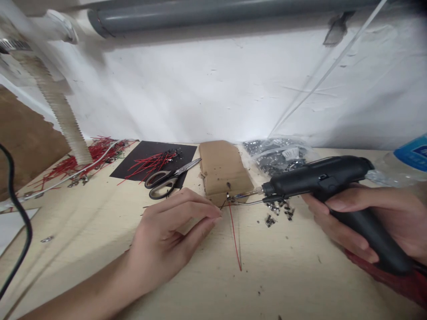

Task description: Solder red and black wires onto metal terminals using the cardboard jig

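With thumb and forefinger pinched together, my left hand [173, 226] grips a thin black wire [223, 205] at the front edge of a brown cardboard pad [223, 164]. A small black-and-metal component [228, 196] sits on that edge, and a red wire [235, 238] runs from it toward me across the table. My right hand [370, 213] is wrapped round the handle of a black soldering gun [320, 180]. The gun's tip and its thin feed tube point left and reach the component; whether the tip touches it I cannot tell.
Scissors [165, 181] lie partly on a black sheet [147, 151] with red-wired parts. A heap of red wires [96, 153] is at back left. Behind the gun are a clear bag of small parts [276, 153] and a plastic bottle [412, 155]. Loose components [270, 220] lie below it.
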The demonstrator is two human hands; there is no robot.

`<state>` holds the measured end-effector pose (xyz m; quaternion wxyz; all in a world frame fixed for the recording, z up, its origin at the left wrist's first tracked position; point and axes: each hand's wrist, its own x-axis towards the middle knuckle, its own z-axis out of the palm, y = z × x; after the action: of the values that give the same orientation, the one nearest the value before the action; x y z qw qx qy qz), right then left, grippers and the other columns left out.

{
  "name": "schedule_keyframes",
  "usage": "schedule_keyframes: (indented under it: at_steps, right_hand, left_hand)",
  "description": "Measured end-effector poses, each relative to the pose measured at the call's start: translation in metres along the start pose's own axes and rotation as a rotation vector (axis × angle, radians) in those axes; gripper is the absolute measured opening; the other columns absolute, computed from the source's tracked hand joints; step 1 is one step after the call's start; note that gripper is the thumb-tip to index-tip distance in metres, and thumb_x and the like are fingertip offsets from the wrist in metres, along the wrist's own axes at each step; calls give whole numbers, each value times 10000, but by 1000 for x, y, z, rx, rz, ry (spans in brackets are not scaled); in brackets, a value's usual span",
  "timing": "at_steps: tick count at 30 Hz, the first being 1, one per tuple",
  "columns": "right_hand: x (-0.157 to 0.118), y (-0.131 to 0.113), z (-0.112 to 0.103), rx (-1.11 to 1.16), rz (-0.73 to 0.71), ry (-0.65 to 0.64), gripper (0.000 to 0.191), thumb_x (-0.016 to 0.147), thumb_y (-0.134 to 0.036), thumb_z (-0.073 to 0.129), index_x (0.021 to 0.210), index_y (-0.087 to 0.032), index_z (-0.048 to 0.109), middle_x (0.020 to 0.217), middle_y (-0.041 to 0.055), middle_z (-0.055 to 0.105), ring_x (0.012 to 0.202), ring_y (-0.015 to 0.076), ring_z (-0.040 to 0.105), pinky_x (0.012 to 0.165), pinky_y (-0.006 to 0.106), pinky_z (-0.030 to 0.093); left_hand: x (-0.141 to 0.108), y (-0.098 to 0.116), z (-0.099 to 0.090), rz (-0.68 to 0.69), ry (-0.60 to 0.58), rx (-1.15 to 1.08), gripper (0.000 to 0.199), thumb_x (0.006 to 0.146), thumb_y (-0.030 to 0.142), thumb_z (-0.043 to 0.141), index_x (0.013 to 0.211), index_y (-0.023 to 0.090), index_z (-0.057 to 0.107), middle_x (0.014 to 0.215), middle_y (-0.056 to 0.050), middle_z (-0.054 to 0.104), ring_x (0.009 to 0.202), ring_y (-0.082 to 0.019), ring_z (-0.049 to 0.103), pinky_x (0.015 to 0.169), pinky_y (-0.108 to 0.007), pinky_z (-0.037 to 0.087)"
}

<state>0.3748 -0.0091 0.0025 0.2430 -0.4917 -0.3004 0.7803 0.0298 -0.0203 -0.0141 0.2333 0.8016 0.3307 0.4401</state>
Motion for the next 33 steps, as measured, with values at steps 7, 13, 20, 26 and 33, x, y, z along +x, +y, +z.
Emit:
schedule_keyframes:
  at_steps: [7,13,20,26,33]
  right_hand:
    - [0,1,-1,-29,-4,12,244,688,-461,833,737,-227,786,388,15,596,277,125,520,307,180,461]
    - [0,1,-3,-29,-18,-15,242,710,-461,821,749,-225,788,389,10,596,278,126,503,299,188,473]
    - [1,0,-1,-27,-18,-7,249,692,-464,836,736,-224,787,397,17,608,282,122,525,309,176,464]
    - [0,0,-1,-34,-33,-16,232,717,-451,815,724,-223,775,391,12,600,277,132,518,303,187,474]
    - [0,0,-2,-35,-22,-3,235,718,-458,817,736,-227,777,397,9,608,273,132,522,312,196,480]
  left_hand:
    - [-3,-3,0,-3,-10,-5,217,923,15,730,1026,199,783,936,-46,780,857,-146,732,742,-254,595]
    - [-1,-2,0,2,-7,12,210,933,38,723,1027,216,782,940,-48,787,857,-162,744,736,-264,607]
    - [-1,-2,0,0,-20,5,230,927,23,721,1032,218,780,952,-46,787,870,-154,745,748,-257,611]
    - [-2,-2,0,-8,-17,12,221,937,46,720,1031,236,785,944,-48,793,858,-168,754,734,-278,624]
    - [-2,-5,0,3,-25,6,236,928,26,724,1038,227,780,955,-40,792,876,-151,751,752,-253,617]
